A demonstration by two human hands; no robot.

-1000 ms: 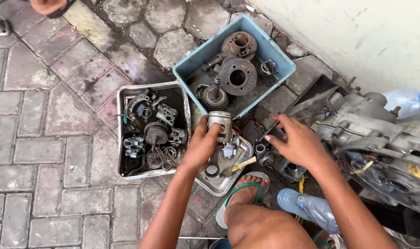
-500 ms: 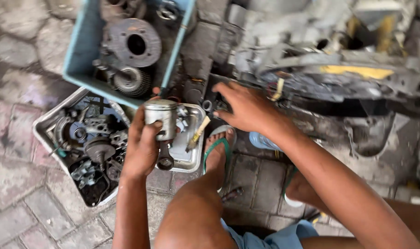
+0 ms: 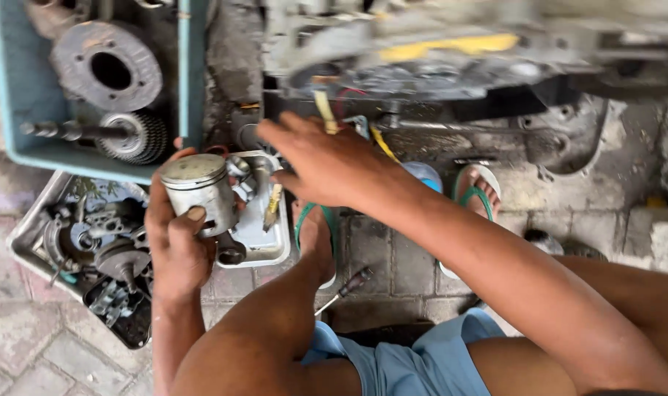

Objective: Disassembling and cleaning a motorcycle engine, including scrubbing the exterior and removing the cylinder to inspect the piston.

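Note:
My left hand [image 3: 174, 246] grips a grey metal piston [image 3: 200, 192] by its skirt, crown up, with a dark connecting rod end hanging below it. It hovers between a small white tray [image 3: 269, 236] and a metal tray of parts [image 3: 37, 227]. My right hand [image 3: 321, 160] is spread, palm down, over the white tray, fingers apart and holding nothing. It sits just below a greasy engine block [image 3: 451, 62] with yellow and red wires.
A blue plastic bin [image 3: 184, 81] at top left holds a round flywheel, a gear and a shaft. My feet in green-strapped sandals [image 3: 475, 192] rest on the brick paving. A screwdriver [image 3: 345, 287] lies by my left knee.
The view swung right and closer to the engine. My left hand lifted the piston slightly off the white tray. My right hand drew back from the engine toward the tray.

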